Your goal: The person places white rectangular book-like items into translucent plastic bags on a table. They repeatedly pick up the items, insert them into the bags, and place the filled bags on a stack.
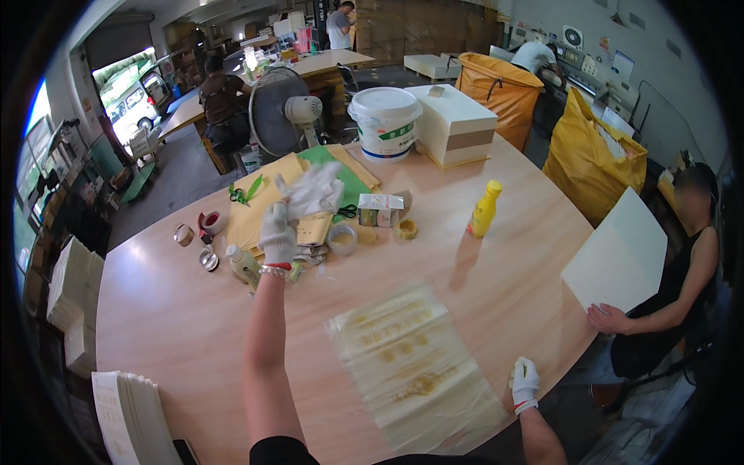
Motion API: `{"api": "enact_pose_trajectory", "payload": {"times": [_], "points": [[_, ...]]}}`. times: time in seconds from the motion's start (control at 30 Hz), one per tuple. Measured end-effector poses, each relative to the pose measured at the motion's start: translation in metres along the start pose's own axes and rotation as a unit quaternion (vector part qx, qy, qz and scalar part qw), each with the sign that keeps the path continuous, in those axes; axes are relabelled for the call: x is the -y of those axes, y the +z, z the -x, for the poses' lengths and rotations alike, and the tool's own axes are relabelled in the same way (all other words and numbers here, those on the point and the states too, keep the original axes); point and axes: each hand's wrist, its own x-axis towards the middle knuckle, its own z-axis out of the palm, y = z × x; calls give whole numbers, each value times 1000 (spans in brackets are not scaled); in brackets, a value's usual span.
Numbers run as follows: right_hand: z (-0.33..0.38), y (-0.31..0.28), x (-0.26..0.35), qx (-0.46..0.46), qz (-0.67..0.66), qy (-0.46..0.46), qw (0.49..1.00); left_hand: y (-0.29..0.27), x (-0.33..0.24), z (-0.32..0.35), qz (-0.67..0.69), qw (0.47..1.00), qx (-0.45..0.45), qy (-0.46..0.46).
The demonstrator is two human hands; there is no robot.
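White bundle up in the left fingers

A crumpled white bundle (316, 191), blurred and cloth-like, hangs over the far part of the bench (170, 310); the gloved left hand (279, 234) has its fingers clamped on the bundle's near-left end. Below and around those fingers lie tan paper sheets (240, 221), with a green sheet (354, 184) beyond them to the right. Left of the fingers are green-handled scissors (242, 197); nearer than the fingers, to their left, is a pale bottle (243, 264). To their right come a clear tape roll (353, 232), a small carton (380, 211) and, farther, a yellow bottle (484, 211).

The gloved right hand (525, 377) is at the near-right edge of the bench, fingers curled; whether they pinch anything, I cannot tell. Just left of them lies a flat translucent bag (411, 353) with gold print. Beyond them, to the right, another person's hand (610, 318) holds a white board (620, 252).

Beyond the left fingers stand a white bucket (385, 128) and a white box (453, 120).
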Motion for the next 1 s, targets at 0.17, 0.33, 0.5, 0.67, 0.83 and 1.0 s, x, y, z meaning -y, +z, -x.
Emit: {"api": "enact_pose_trajectory", "payload": {"times": [0.17,0.33,0.5,0.67,0.83,1.0], "points": [[-1,4,-1,-17,-18,16,1000,31,6,32,-127,986,76,-74],[-4,2,-9,14,-60,37,997,40,13,170,-49,990,122,-55],[-10,-1,2,76,-32,20,996,-16,-10,355,12,955,226,-193],[-37,23,16,165,-5,-22,986,-60,-114,447,-81,965,212,-132],[-34,78,30,242,125,-221,936,-45,-137,440,-95,959,202,-174],[-20,109,28,288,106,-241,921,-32,-124,439,-96,963,180,-175]]}}
